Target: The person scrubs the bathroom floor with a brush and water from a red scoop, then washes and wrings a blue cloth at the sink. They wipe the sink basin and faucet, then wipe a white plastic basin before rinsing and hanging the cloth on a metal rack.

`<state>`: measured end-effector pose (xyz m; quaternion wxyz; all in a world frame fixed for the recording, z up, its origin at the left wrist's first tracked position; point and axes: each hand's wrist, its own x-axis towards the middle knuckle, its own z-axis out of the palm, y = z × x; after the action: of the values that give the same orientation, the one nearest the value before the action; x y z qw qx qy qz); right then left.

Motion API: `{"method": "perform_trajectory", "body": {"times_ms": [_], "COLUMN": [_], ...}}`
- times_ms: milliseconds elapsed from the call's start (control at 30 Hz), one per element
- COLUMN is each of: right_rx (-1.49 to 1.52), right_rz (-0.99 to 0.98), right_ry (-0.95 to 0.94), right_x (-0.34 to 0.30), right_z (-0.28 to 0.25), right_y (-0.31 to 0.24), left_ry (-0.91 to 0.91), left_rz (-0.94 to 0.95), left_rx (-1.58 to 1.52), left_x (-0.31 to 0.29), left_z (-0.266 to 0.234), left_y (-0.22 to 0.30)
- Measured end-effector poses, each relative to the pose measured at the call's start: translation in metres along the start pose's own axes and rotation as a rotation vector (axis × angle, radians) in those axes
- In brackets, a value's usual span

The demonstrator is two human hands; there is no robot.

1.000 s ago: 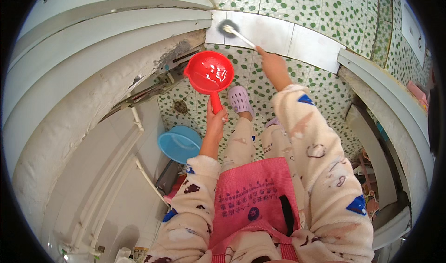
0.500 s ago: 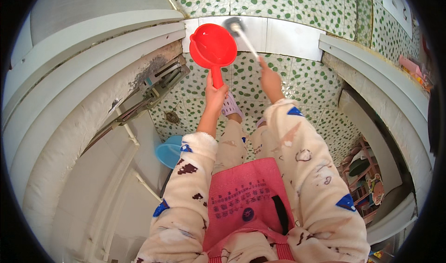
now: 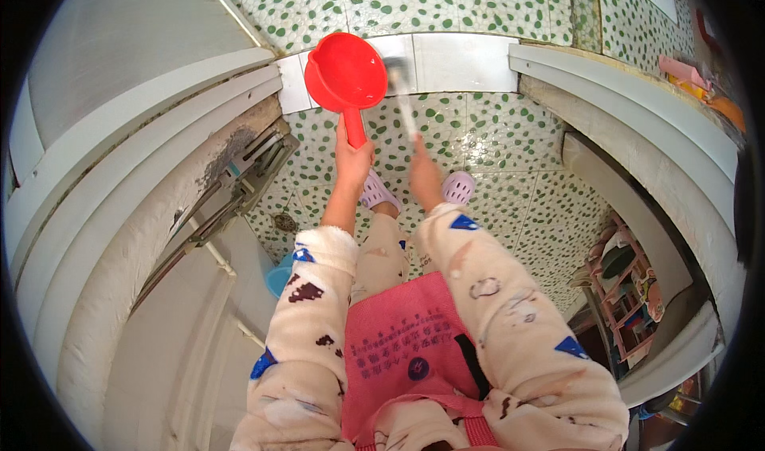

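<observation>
My left hand (image 3: 351, 162) is closed round the handle of a red plastic water ladle (image 3: 347, 72), held out over the left part of a white tiled sill (image 3: 466, 62). Its bowl faces up and a few drops glint inside; how much water it holds I cannot tell. To the right, my right hand (image 3: 425, 178) grips the pale handle of a brush (image 3: 406, 112). The brush's dark head, smeared by motion, is over the sill close to the ladle's rim. Whether it touches the tile is unclear.
Grey door frames stand left (image 3: 159, 92) and right (image 3: 621, 92) of the sill. A light-blue basin (image 3: 279, 278) shows partly beside my left sleeve. Near it is a floor drain (image 3: 284, 222). Lilac clogs (image 3: 458, 188) are on my feet. A pink rack (image 3: 629, 307) stands at right.
My right hand has pulled the brush back toward me, and its head has moved to the sill's near side. The ladle stays in my left hand. The whole view has shifted somewhat.
</observation>
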<state>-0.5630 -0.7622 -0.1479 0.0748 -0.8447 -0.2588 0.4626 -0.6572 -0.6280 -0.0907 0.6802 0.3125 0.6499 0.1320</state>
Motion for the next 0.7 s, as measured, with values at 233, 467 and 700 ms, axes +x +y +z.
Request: {"method": "perform_trajectory", "body": {"times_ms": [233, 467, 700], "right_rx": [0.033, 0.114, 0.254], "right_rz": [0.036, 0.249, -0.056], "right_ry": [0.095, 0.142, -0.003], "right_x": [0.045, 0.077, -0.020], "right_z": [-0.049, -0.128, -0.084], "right_y": [0.015, 0.098, 0.043], "left_ry": [-0.008, -0.032, 0.241], "left_rz": [0.073, 0.008, -0.001], "left_rx": [0.223, -0.039, -0.081], "left_x": [-0.007, 0.017, -0.007], "left_z": [0.062, 0.104, 0.046], "left_y": [-0.013, 0.008, 0.085]}}
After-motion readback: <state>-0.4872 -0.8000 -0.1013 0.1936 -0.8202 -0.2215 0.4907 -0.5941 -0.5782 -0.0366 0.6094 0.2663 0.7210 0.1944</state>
